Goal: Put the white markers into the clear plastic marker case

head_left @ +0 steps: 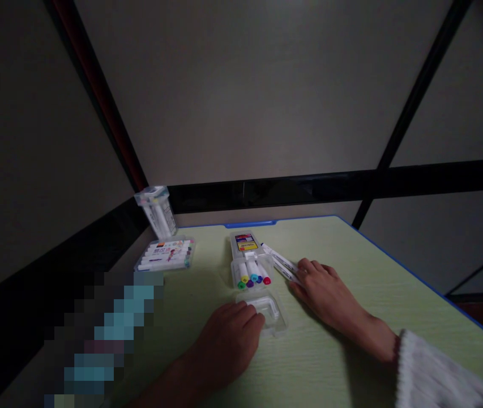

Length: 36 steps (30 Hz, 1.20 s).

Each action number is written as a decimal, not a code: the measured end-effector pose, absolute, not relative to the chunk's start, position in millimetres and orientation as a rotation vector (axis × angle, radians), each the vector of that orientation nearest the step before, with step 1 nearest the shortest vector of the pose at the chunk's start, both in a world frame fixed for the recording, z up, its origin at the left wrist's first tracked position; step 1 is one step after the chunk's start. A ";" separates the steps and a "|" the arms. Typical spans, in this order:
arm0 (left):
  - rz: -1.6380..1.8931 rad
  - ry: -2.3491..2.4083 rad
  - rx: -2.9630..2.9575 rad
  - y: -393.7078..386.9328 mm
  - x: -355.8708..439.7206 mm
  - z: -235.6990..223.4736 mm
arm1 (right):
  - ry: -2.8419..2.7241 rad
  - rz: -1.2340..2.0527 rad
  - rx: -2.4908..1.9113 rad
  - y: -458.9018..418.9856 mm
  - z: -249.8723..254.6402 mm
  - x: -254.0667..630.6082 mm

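Note:
A clear plastic marker case (241, 263) lies on the pale green table, with several white markers inside, their coloured cap ends facing me. Just in front of it is its clear plastic lid (272, 310); whether the two are joined I cannot tell. My left hand (230, 340) is closed at the lid's left side, the curled fingers overlapping its edge. To the right of the case, my right hand (324, 289) rests low over the table with its fingers closed on the near ends of white markers (281, 263). Those markers slant away toward the case.
A flat clear pack of markers (165, 255) lies at the table's left. Behind it stands a clear lidded container (158, 212) of white markers. The table (330, 241) has a blue edge and meets a wall at the back. A pixelated patch covers the lower left.

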<state>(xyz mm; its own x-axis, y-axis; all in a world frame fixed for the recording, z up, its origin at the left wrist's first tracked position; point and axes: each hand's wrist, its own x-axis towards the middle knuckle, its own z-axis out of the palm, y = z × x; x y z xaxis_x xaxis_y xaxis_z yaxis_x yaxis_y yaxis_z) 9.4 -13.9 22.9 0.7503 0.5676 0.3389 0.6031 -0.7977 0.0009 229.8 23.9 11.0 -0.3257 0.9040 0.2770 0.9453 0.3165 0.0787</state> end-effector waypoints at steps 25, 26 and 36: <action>-0.538 -0.946 -2.841 -16.4 9.5 23.8 | -2.151 -0.523 -1.391 12.0 37.8 227.8; -0.578 -0.937 -2.830 -17.1 10.0 25.5 | -2.148 -0.514 -1.352 10.0 39.0 226.7; -0.982 -0.730 -2.687 -20.0 10.1 28.3 | -2.218 -0.389 -1.151 -6.9 43.0 211.3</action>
<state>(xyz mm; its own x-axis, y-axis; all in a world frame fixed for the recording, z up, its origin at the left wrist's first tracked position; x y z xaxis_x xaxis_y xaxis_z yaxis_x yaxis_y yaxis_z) 10.1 -20.0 28.3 0.6594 0.3835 0.6466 0.5088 -0.8609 -0.0083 211.3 -6.9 43.0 -0.4414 0.6373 0.6317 0.8142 0.5803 -0.0165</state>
